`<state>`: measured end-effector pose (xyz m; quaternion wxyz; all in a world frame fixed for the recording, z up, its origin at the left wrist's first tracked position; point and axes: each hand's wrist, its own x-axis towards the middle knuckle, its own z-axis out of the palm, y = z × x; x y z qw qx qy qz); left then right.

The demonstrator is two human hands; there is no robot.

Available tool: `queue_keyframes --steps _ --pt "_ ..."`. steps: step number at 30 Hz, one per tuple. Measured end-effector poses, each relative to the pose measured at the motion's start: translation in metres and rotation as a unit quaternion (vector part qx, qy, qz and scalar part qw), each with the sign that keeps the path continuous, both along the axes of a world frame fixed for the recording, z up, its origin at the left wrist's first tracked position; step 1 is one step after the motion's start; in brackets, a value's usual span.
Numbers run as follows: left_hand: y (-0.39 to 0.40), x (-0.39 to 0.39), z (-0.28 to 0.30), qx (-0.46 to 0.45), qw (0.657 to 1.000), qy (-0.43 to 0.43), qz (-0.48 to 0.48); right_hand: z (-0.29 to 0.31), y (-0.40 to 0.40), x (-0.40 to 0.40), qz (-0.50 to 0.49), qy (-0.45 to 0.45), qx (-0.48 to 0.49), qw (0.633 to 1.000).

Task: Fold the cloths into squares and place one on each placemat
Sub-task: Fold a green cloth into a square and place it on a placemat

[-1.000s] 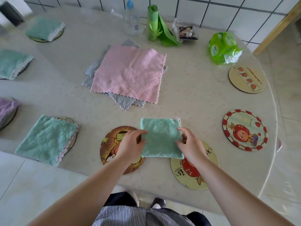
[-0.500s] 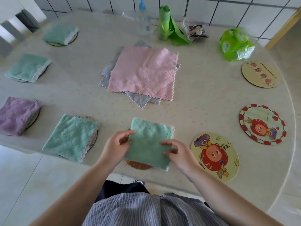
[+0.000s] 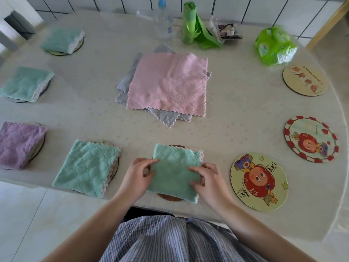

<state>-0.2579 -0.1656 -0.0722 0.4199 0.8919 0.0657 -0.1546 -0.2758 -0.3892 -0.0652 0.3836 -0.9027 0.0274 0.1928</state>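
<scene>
A folded green cloth (image 3: pixel 174 170) lies over a round brown placemat (image 3: pixel 170 197) at the table's near edge, hiding most of it. My left hand (image 3: pixel 137 177) pinches the cloth's left edge. My right hand (image 3: pixel 208 181) pinches its right edge. Unfolded pink cloth (image 3: pixel 168 84) lies on grey cloths (image 3: pixel 164 116) in the table's middle. Another folded green cloth (image 3: pixel 86 167) covers the mat to the left. A folded purple cloth (image 3: pixel 18 143) and two more green ones (image 3: pixel 25 84) (image 3: pixel 61 40) sit on mats along the left side. Three bare placemats (image 3: pixel 258 181) (image 3: pixel 311 138) (image 3: pixel 306 79) lie on the right.
At the back of the table (image 3: pixel 236 110) stand a clear spray bottle (image 3: pixel 163 21), a green bag roll (image 3: pixel 194 27), a small packet (image 3: pixel 227 31) and a green tissue pack (image 3: pixel 274 46). A tiled wall runs behind. The table's near edge is right by my body.
Both hands carried the folded green cloth left, off the yellow cartoon placemat and onto the brown one, and lowered it there. The camera view shifted too.
</scene>
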Motion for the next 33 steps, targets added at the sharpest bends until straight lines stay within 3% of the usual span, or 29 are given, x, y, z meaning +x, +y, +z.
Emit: queue_keyframes --steps 3,5,9,11,17,21,24,28,33 --pt "0.004 -0.005 -0.005 0.149 0.972 -0.143 -0.108 0.003 0.000 -0.001 0.038 -0.116 -0.091 0.988" --pt "0.002 -0.003 -0.007 0.193 0.942 -0.199 -0.190 0.000 0.001 0.001 0.119 -0.144 -0.136 0.973" --pt "0.002 0.004 -0.023 0.297 0.872 -0.202 -0.333 -0.016 0.002 0.005 0.251 -0.144 -0.251 0.924" --pt "0.009 0.007 -0.030 0.316 0.860 -0.182 -0.358 -0.023 -0.002 0.006 0.266 -0.123 -0.279 0.914" --pt "0.015 0.009 -0.033 0.279 0.872 -0.178 -0.361 -0.021 -0.007 0.008 0.279 -0.094 -0.272 0.916" --pt "0.024 0.050 -0.018 0.153 0.925 -0.195 -0.286 0.002 -0.003 0.053 0.172 -0.118 -0.178 0.962" --pt "0.037 0.102 -0.008 0.082 0.959 -0.208 -0.175 0.007 0.003 0.103 0.118 -0.143 -0.176 0.967" --pt "0.063 0.163 -0.008 0.120 0.972 -0.184 -0.083 0.003 0.007 0.155 0.148 -0.099 -0.257 0.950" --pt "0.082 0.199 -0.019 0.177 0.967 -0.145 -0.114 -0.002 0.004 0.185 0.136 -0.066 -0.284 0.947"
